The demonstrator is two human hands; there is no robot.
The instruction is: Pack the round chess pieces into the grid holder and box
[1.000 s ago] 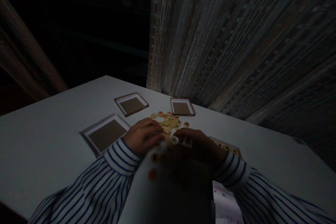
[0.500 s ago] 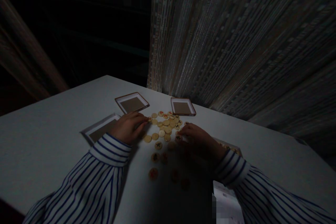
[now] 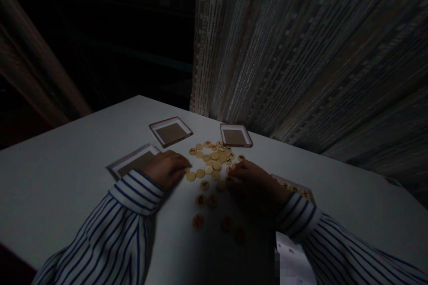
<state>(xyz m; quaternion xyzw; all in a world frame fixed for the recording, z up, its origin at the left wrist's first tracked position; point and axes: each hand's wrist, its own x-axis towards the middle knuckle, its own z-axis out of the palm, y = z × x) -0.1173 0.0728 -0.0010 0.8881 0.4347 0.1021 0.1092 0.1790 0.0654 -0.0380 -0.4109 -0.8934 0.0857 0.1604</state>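
Note:
Several round pale game discs (image 3: 211, 164) with red or black marks lie scattered on a white table (image 3: 67, 178). My left hand (image 3: 166, 168) rests knuckles up at the left edge of the pile, fingers curled, fingertips by one disc (image 3: 191, 177). My right hand (image 3: 254, 181) lies at the right edge, fingers bent down onto the discs. What either hand holds, if anything, is hidden. Both arms wear striped sleeves.
Shallow square trays sit around the pile: one at near left (image 3: 132, 163), one at far left (image 3: 170, 131), one behind the pile (image 3: 236, 136). A tray with discs (image 3: 294, 185) shows behind my right wrist. A white paper (image 3: 292, 262) lies near the table's front edge. A curtain hangs behind.
Both hands moved apart from the middle of the pile to its left and right edges, uncovering more discs. The left hand drew back toward the near left tray.

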